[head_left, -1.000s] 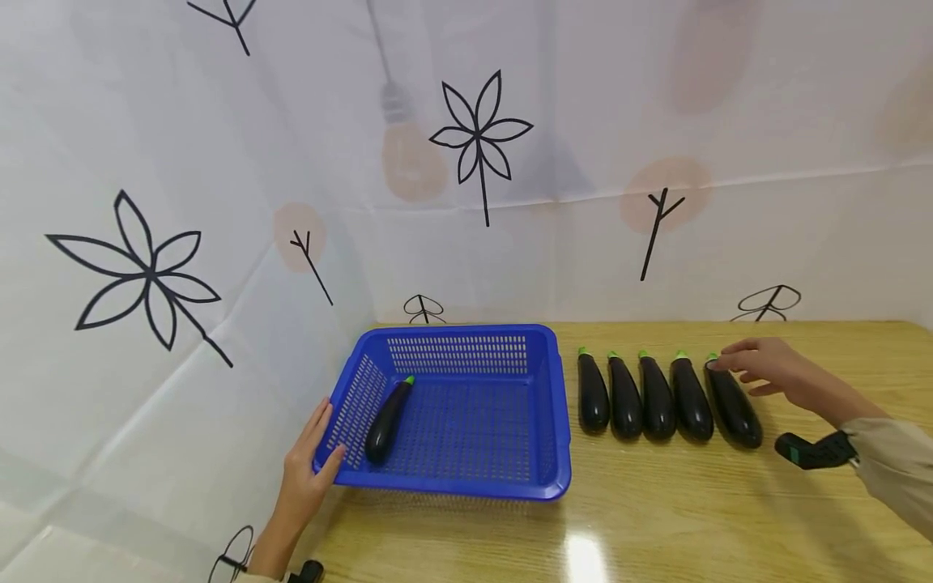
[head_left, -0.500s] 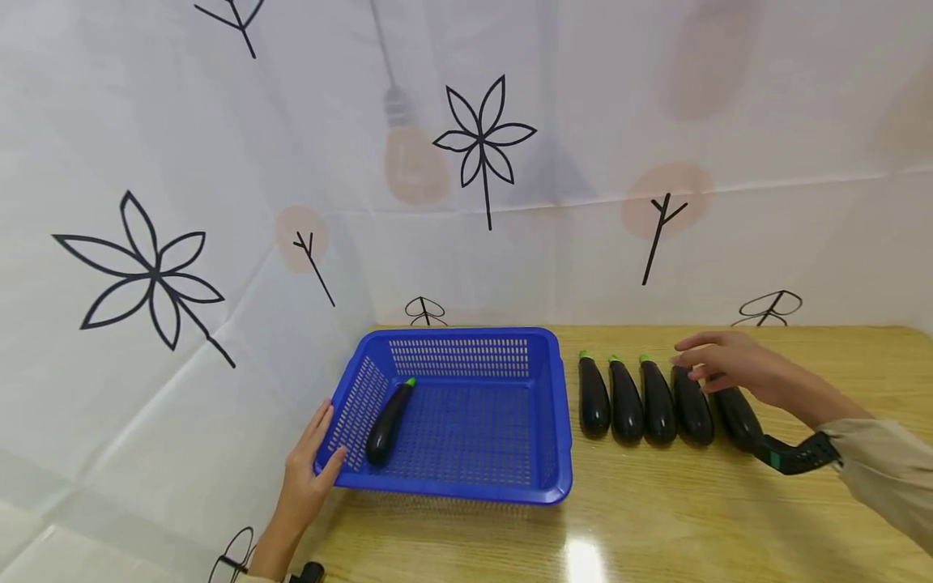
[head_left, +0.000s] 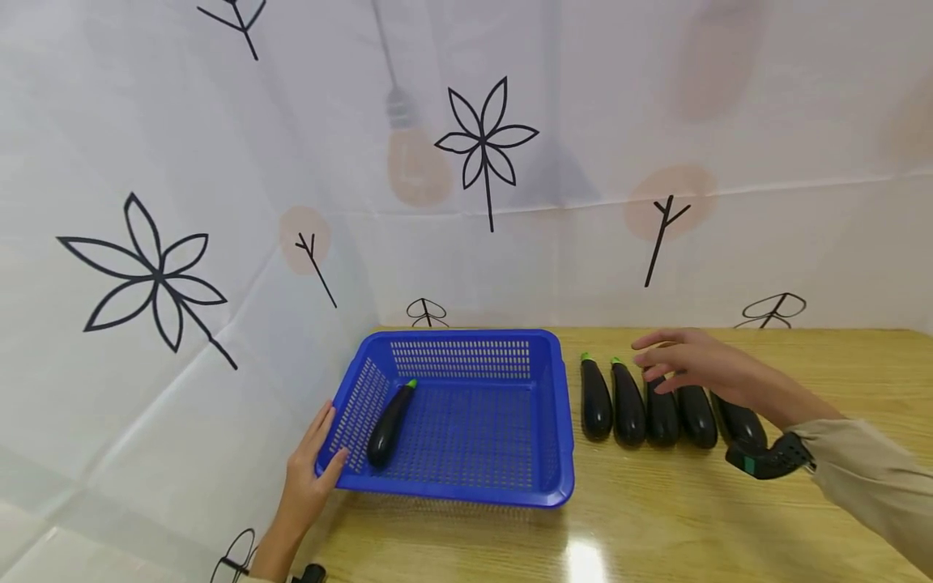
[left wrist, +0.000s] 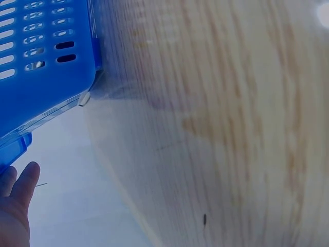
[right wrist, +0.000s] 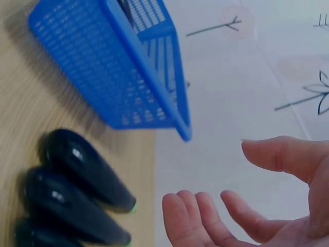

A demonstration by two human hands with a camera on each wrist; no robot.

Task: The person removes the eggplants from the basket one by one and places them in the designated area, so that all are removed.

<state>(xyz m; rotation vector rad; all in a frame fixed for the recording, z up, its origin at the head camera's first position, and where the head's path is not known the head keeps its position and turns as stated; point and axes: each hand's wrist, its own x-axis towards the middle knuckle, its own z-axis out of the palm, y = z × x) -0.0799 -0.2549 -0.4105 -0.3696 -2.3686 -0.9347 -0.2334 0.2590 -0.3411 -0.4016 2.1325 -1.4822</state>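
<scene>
L hand (head_left: 309, 478) rests flat vs the near-left corner of the blue basket (head_left: 557, 421), fingers straight, gripping nothing. 1 eggplant (head_left: 389, 425) lies inside. R hand (head_left: 692, 364) hovers open & empty over a row of 5 eggplants (head_left: 627, 405) on the wooden table (head_left: 656, 518); it hides the tops of 3. Printed curtain (head_left: 466, 162) behind.

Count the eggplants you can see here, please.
6. One eggplant lies in the blue basket; five lie in a row on the table right of it, three partly hidden under the right hand.
</scene>
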